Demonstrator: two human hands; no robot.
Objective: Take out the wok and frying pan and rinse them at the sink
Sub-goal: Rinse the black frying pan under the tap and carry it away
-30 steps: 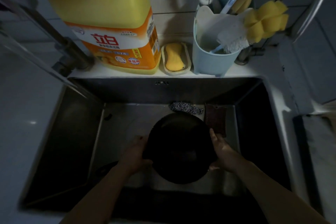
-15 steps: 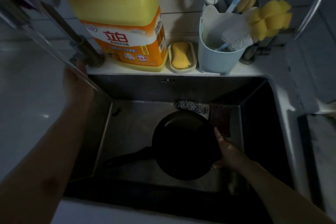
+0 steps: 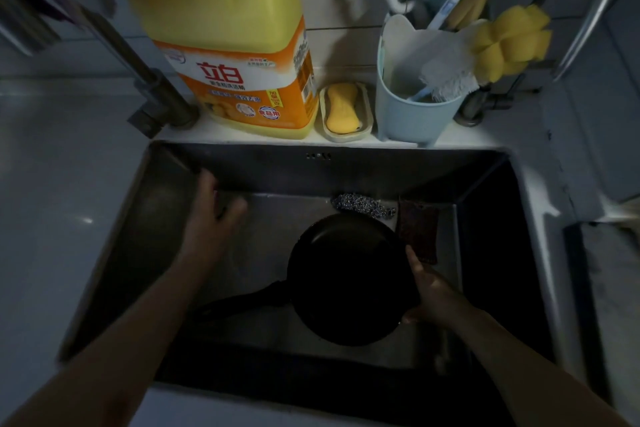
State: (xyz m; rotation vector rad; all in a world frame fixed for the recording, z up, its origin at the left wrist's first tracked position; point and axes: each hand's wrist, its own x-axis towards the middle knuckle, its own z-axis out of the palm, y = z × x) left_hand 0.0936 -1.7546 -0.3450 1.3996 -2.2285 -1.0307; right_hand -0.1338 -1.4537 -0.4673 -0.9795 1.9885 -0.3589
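A black frying pan point(image 3: 346, 277) lies in the steel sink point(image 3: 485, 253), its handle point(image 3: 242, 303) pointing left. My right hand point(image 3: 429, 291) grips the pan's right rim, thumb on the inside edge. My left hand point(image 3: 211, 218) hovers in the sink's left part, fingers relaxed and holding nothing, apart from the pan. No wok is in view. The scene is dim.
A steel scourer point(image 3: 360, 205) and a dark red sponge point(image 3: 417, 232) lie at the sink's back. On the ledge stand a yellow detergent jug point(image 3: 235, 45), a soap dish point(image 3: 344, 111) and a blue brush holder point(image 3: 415, 94). A faucet base point(image 3: 162, 104) stands at the left.
My left hand has come down from the faucet base at the left into the sink. A second ago it was on the pan's left rim. The right hand keeps its hold.
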